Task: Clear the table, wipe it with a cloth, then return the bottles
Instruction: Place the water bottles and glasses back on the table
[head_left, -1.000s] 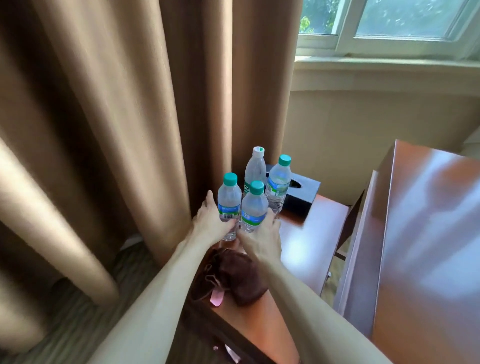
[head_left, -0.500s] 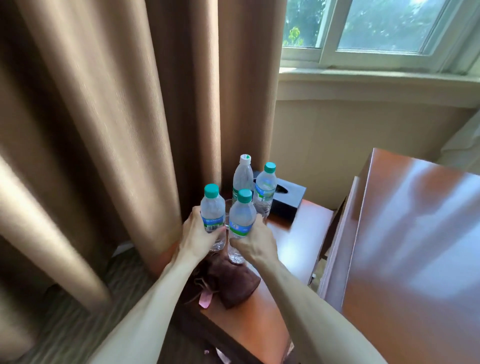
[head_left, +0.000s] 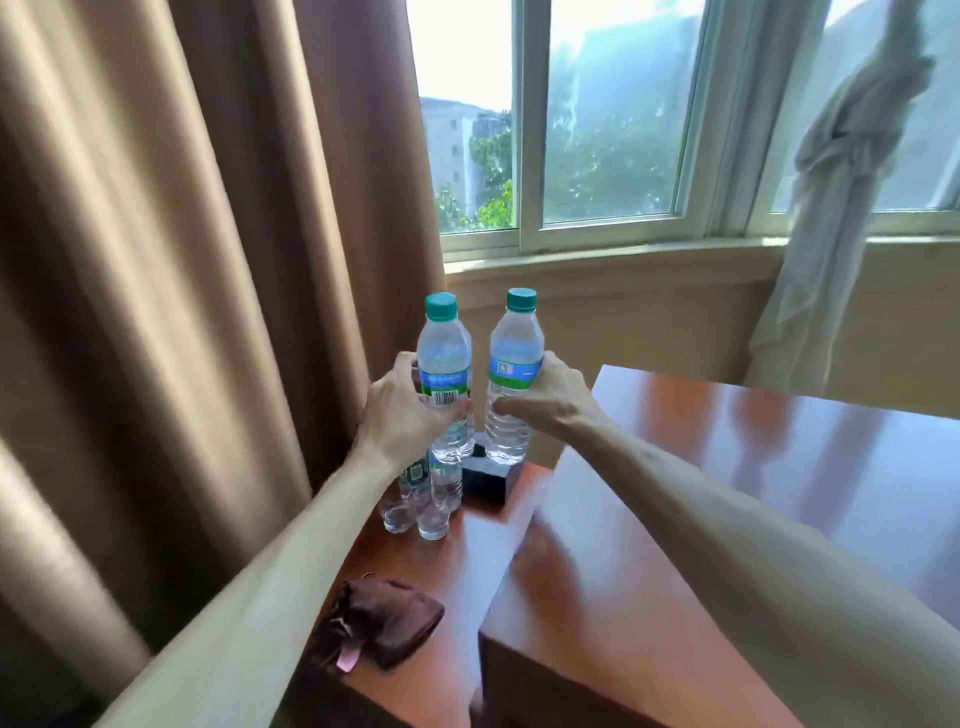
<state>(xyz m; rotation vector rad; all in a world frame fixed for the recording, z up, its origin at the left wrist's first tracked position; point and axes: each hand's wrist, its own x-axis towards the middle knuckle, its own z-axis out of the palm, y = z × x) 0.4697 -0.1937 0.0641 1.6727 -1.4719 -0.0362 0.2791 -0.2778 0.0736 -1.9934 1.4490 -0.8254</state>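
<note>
Low wood side table (head_left: 467, 582) w/ brown cloth (head_left: 387, 621), 2 bottles (head_left: 434, 480), black box (head_left: 491, 480).

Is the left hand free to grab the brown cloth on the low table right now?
Probably not yet. The left hand grips a bottle lifted off the low table. The brown cloth lies uncovered near the front edge, so the way looks clear once that bottle is set down.

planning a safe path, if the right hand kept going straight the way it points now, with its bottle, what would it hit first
The right hand points left, so its bottle would probably meet the other bottle, held by the left hand. A narrow gap separates the two; whether they sit at the same depth is unclear.
</note>
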